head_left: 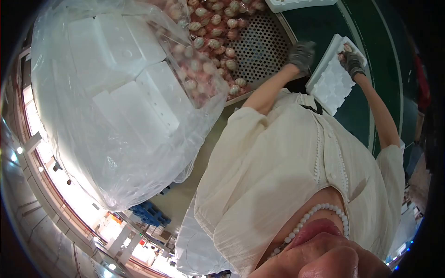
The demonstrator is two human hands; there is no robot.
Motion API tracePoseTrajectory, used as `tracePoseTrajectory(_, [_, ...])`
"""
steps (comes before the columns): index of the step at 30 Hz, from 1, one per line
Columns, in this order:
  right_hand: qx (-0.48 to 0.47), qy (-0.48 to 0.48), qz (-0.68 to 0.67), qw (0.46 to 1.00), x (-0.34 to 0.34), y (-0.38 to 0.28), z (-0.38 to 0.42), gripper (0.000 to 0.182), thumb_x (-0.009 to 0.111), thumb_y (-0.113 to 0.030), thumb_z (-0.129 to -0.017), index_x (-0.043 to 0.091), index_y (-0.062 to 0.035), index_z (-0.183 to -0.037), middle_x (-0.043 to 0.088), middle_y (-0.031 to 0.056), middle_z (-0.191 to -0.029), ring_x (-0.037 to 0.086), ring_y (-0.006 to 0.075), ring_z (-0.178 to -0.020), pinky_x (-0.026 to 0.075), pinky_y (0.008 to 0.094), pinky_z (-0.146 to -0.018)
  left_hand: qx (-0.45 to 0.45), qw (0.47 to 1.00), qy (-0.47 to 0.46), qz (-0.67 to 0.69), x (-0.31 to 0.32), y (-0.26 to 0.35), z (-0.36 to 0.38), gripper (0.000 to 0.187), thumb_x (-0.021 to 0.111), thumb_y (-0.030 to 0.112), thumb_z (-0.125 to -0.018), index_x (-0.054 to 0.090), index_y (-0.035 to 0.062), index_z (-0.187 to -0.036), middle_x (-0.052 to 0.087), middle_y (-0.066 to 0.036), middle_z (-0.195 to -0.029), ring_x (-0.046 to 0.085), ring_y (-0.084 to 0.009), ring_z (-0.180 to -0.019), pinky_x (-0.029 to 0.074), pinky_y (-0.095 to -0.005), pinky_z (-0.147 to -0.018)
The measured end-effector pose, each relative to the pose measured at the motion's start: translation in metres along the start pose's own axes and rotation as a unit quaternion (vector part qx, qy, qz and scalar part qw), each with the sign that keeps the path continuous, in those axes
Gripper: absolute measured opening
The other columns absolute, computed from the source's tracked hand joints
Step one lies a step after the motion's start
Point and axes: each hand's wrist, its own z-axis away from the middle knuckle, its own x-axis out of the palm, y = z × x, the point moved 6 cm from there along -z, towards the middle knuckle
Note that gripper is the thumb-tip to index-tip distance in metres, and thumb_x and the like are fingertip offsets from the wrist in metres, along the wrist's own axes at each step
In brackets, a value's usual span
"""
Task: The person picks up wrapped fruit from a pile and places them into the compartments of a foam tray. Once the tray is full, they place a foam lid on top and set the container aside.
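My right hand [353, 64], in a dark grey glove, is at the far end of a white foam tray [331, 85] with moulded hollows. Its fingers are closed on a small round pinkish piece [341, 57]. Beside it, another round piece [347, 47] sits in the tray's corner. My left hand [302, 54], in a matching glove, is smeared by motion near the edge of a perforated metal bin [262, 46], so its fingers cannot be made out. Many round pinkish pieces with pale striped coverings [215, 44] lie in that bin.
A big clear plastic bag [153, 162] of white foam boxes [111, 39] stands on the left, overlapping the bin. The foam tray rests on a green conveyor belt [357, 120]. Another white foam tray [301, 3] is at the top. A blue pallet [149, 214] lies on the floor.
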Motion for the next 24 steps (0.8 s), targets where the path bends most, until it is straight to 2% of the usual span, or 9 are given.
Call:
tracePoseTrajectory(2, [-0.126,0.01,0.291,0.948,-0.015,0.011,-0.038,0.018,0.052,-0.014,-0.075,0.05,-0.0096,-0.091,0.053,0.0091,-0.081,0.055,0.0164,-0.064,0.045,0.0245,-0.044,-0.123,0.985,-0.046,-0.113,-0.049,-0.053,0.036,0.034,0.051,0.015,-0.067,0.053,0.0038,-0.098,0.054,-0.016,-0.093,0.05,-0.0301,-0.089,0.041,-0.0369,-0.076])
tracePoseTrajectory(3, [-0.268,0.022,0.633,0.726,-0.009,0.003,-0.037,0.018,0.052,-0.017,-0.075,0.052,-0.0096,-0.092,0.054,0.0083,-0.081,0.055,0.0156,-0.068,0.047,0.0252,-0.051,-0.157,0.965,-0.016,-0.208,-0.066,-0.094,0.063,0.036,0.052,0.018,-0.068,0.051,0.0047,-0.101,0.052,-0.016,-0.099,0.048,-0.0296,-0.094,0.037,-0.0362,-0.082])
tracePoseTrajectory(6, [0.013,-0.042,-0.07,0.997,-0.012,0.019,-0.041,0.017,0.05,-0.002,-0.075,0.049,-0.0072,-0.091,0.052,0.0098,-0.07,0.049,0.0147,-0.049,0.043,0.0226,-0.041,-0.328,0.876,-0.062,-0.347,-0.128,-0.176,0.13,0.04,0.053,0.023,-0.069,0.049,0.0059,-0.105,0.05,-0.017,-0.104,0.045,-0.0284,-0.102,0.033,-0.0368,-0.089])
tracePoseTrajectory(10, [-0.238,0.007,0.473,0.848,-0.021,0.022,-0.076,0.021,0.052,-0.026,-0.076,0.059,-0.0118,-0.091,0.058,0.0036,-0.085,0.053,0.0118,-0.08,0.037,0.0245,-0.08,-0.176,0.86,-0.016,-0.479,-0.134,-0.21,0.177,0.04,0.051,0.02,-0.069,0.048,0.0074,-0.107,0.052,-0.017,-0.102,0.049,-0.0268,-0.098,0.037,-0.0384,-0.086])
tracePoseTrajectory(12, [0.02,-0.019,-0.135,0.991,0.002,0.009,0.0,0.017,0.053,-0.021,-0.076,0.058,-0.0117,-0.089,0.057,0.0032,-0.081,0.053,0.0121,-0.076,0.042,0.0223,-0.07,-0.229,0.848,-0.077,-0.472,-0.119,-0.237,0.171,0.04,0.05,0.019,-0.069,0.048,0.0076,-0.107,0.052,-0.017,-0.103,0.05,-0.027,-0.096,0.039,-0.0385,-0.082])
tracePoseTrajectory(15, [-0.364,-0.166,0.258,0.88,0.024,-0.017,0.033,0.016,0.052,-0.018,-0.077,0.058,-0.0124,-0.091,0.058,0.0019,-0.083,0.054,0.0115,-0.075,0.043,0.0229,-0.068,-0.262,0.847,-0.085,-0.455,-0.105,-0.246,0.153,0.035,0.047,0.014,-0.071,0.05,0.0064,-0.105,0.056,-0.016,-0.097,0.055,-0.0284,-0.088,0.044,-0.0374,-0.074])
tracePoseTrajectory(16, [-0.03,-0.17,0.016,0.985,0.018,0.009,0.019,0.022,0.055,-0.021,-0.075,0.056,-0.012,-0.096,0.059,0.0054,-0.09,0.055,0.0182,-0.081,0.043,0.0286,-0.073,-0.266,0.853,-0.135,-0.429,-0.102,-0.248,0.151,0.034,0.048,0.016,-0.07,0.052,0.0066,-0.103,0.056,-0.015,-0.096,0.055,-0.0293,-0.086,0.044,-0.037,-0.074])
tracePoseTrajectory(20, [-0.514,0.009,0.481,0.71,0.029,-0.037,0.091,0.033,0.058,-0.023,-0.073,0.053,-0.01,-0.103,0.056,0.0143,-0.095,0.053,0.0319,-0.087,0.04,0.0379,-0.079,-0.408,0.877,-0.071,-0.243,-0.131,-0.23,0.147,0.023,0.052,0.015,-0.068,0.058,0.0085,-0.089,0.059,-0.014,-0.081,0.057,-0.0291,-0.077,0.046,-0.0346,-0.068])
tracePoseTrajectory(24, [-0.393,0.032,0.438,0.808,0.023,-0.036,0.103,0.036,0.058,-0.021,-0.073,0.052,-0.0109,-0.106,0.056,0.013,-0.096,0.054,0.0286,-0.085,0.04,0.0358,-0.08,-0.369,0.894,-0.03,-0.254,-0.14,-0.215,0.16,0.027,0.054,0.014,-0.067,0.056,0.0084,-0.093,0.057,-0.014,-0.09,0.055,-0.03,-0.083,0.045,-0.036,-0.072])
